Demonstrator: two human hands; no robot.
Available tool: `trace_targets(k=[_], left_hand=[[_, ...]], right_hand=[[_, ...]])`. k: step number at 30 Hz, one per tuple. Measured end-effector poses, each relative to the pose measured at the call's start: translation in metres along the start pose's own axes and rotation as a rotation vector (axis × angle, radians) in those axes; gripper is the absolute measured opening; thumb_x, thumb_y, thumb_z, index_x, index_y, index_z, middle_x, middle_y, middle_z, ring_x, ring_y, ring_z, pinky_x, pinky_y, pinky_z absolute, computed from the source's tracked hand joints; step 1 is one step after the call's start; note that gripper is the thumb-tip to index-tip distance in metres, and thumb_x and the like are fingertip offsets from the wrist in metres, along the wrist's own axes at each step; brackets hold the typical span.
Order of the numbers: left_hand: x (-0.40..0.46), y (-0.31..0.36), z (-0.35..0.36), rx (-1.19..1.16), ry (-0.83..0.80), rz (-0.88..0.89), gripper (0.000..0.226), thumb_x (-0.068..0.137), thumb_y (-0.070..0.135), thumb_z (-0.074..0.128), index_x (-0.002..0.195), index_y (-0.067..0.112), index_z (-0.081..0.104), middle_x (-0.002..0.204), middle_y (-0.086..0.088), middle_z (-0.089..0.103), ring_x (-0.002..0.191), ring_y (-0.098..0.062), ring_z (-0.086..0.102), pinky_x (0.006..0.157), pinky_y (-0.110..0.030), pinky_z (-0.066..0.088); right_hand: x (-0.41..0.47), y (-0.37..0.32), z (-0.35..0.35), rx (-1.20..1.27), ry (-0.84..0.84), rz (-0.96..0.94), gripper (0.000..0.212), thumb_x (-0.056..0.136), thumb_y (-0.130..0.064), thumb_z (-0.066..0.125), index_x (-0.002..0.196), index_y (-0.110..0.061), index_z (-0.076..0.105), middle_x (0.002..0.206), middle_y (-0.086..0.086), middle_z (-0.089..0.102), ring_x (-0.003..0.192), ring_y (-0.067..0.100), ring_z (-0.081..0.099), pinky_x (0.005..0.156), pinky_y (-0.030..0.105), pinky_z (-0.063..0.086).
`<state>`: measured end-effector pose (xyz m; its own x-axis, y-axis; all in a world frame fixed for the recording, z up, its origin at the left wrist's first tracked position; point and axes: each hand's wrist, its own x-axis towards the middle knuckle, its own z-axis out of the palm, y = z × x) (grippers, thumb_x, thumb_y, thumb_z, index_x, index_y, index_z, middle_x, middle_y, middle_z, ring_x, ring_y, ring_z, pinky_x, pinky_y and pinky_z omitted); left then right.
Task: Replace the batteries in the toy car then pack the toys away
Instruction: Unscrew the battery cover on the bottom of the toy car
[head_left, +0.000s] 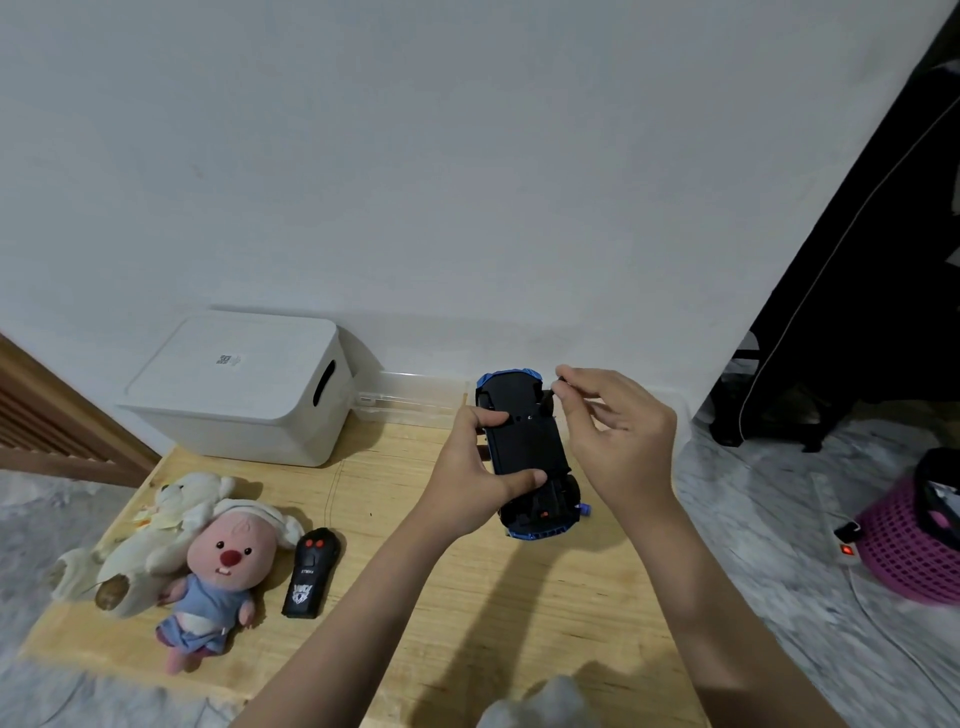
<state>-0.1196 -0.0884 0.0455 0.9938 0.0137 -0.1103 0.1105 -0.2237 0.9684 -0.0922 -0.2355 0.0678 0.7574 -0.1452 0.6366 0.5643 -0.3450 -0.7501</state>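
Two hands held an upturned blue toy car (527, 457) above a wooden table (467, 597).
The left hand (475, 467) gripped its black underside; the right hand (618, 441) pinched a small dark part beside it. The white box's (244, 384) label was unreadable.

free: bare table (415, 525) mid-front | blocked: white box (244, 389) rear-left — plush toys (171, 545), remote (310, 574) left

Wooden table (467, 597), white storage box (244, 384), 2 plush toys (171, 545), black remote (310, 574), perhaps clear lid (410, 397)
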Motion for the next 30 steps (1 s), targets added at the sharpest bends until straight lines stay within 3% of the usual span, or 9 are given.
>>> trace_targets(k=[5,9,11,14,17,21,27,30], left_hand=[[0.0,-0.001,-0.003,0.005,0.011,0.019,0.06,0.065,0.014,0.085,0.102,0.034,0.042,0.112,0.008,0.053,0.109,-0.019,0.055,0.089,-0.043,0.053],[-0.003,0.0,-0.003,0.015,0.017,0.032,0.059,0.057,0.026,0.082,0.098,0.038,0.042,0.114,0.006,0.054,0.111,-0.02,0.054,0.091,-0.048,0.051],[-0.004,-0.001,-0.003,0.013,0.013,0.036,0.058,0.059,0.024,0.083,0.099,0.037,0.042,0.114,0.005,0.054,0.112,-0.02,0.054,0.092,-0.049,0.05],[-0.005,-0.002,-0.003,0.002,0.021,0.035,0.059,0.061,0.019,0.084,0.1,0.035,0.043,0.114,0.004,0.053,0.112,-0.021,0.054,0.093,-0.047,0.05],[-0.006,-0.002,-0.005,-0.012,0.035,0.019,0.059,0.063,0.016,0.085,0.1,0.034,0.043,0.114,0.005,0.053,0.11,-0.021,0.055,0.089,-0.043,0.053],[-0.005,-0.003,-0.008,-0.025,0.047,0.022,0.058,0.067,0.009,0.084,0.1,0.033,0.043,0.113,0.005,0.053,0.109,-0.021,0.056,0.087,-0.04,0.054],[-0.006,-0.002,-0.008,-0.035,0.057,0.026,0.057,0.067,0.008,0.083,0.101,0.03,0.043,0.111,0.008,0.053,0.11,-0.023,0.055,0.088,-0.042,0.053],[-0.006,-0.002,-0.008,-0.034,0.06,0.024,0.057,0.068,0.008,0.083,0.102,0.03,0.043,0.111,0.008,0.052,0.11,-0.022,0.055,0.089,-0.042,0.053]], right_hand=[[0.001,-0.006,-0.003,0.159,-0.027,0.222,0.014,0.077,-0.005,0.076,0.078,-0.018,0.069,0.083,-0.003,0.071,0.086,0.015,0.069,0.071,0.034,0.059],[0.003,-0.011,-0.003,0.249,-0.02,0.284,0.019,0.074,0.0,0.077,0.072,-0.012,0.063,0.077,0.004,0.07,0.076,0.012,0.069,0.065,0.025,0.056],[0.004,-0.013,-0.002,0.262,-0.004,0.283,0.023,0.073,0.001,0.077,0.076,-0.017,0.064,0.073,0.004,0.068,0.071,0.008,0.067,0.063,0.019,0.054],[0.004,-0.012,-0.003,0.246,-0.028,0.235,0.017,0.073,-0.001,0.078,0.079,-0.015,0.071,0.072,-0.003,0.071,0.072,0.008,0.068,0.064,0.022,0.056],[0.001,-0.009,-0.006,0.189,-0.068,0.194,0.012,0.076,-0.004,0.076,0.084,-0.012,0.073,0.082,-0.002,0.072,0.081,0.012,0.07,0.07,0.027,0.058],[0.0,-0.01,-0.006,0.152,-0.081,0.142,0.015,0.079,-0.003,0.073,0.088,-0.015,0.072,0.089,-0.004,0.07,0.087,0.006,0.067,0.07,0.023,0.057],[0.001,-0.012,-0.003,0.147,-0.029,0.138,0.017,0.072,-0.001,0.079,0.082,-0.011,0.071,0.079,0.004,0.065,0.071,0.006,0.064,0.059,0.018,0.055],[0.002,-0.012,-0.002,0.167,-0.024,0.163,0.021,0.073,0.003,0.076,0.087,-0.013,0.071,0.078,0.003,0.067,0.072,0.006,0.065,0.063,0.016,0.054]])
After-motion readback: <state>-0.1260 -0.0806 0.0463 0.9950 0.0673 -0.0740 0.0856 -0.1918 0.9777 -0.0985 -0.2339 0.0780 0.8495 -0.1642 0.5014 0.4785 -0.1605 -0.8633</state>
